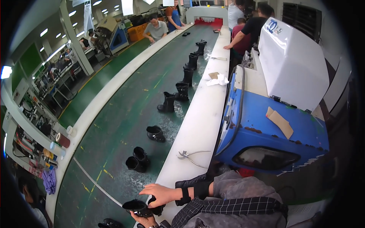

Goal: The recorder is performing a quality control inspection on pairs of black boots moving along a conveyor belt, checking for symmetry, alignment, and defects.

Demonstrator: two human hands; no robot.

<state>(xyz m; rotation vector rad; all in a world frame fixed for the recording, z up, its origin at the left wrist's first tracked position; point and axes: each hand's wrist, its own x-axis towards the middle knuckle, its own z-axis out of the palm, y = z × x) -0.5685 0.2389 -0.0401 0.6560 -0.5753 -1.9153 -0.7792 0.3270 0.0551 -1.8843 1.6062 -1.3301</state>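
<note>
A black ankle boot (137,209) is held over the near end of the green conveyor belt (125,114). My left hand (144,219) grips it from below, closed round its underside, partly hidden by the boot. Above it, my right hand (161,194) reaches in with fingers stretched and apart, its lowest digit touching the dark upper. A pair of black boots (137,159) stands just beyond on the belt, with a single boot (156,133) farther up. Another dark shoe or boot (110,223) lies at the lower edge, partly cut off.
Pincers (192,155) lie on the white ledge (186,129) along the belt's right. Several boots line the belt farther off. A blue machine (262,121) with a white hood stands at right. Cups and a purple cloth (49,181) sit at left. Co-workers stand at the far end.
</note>
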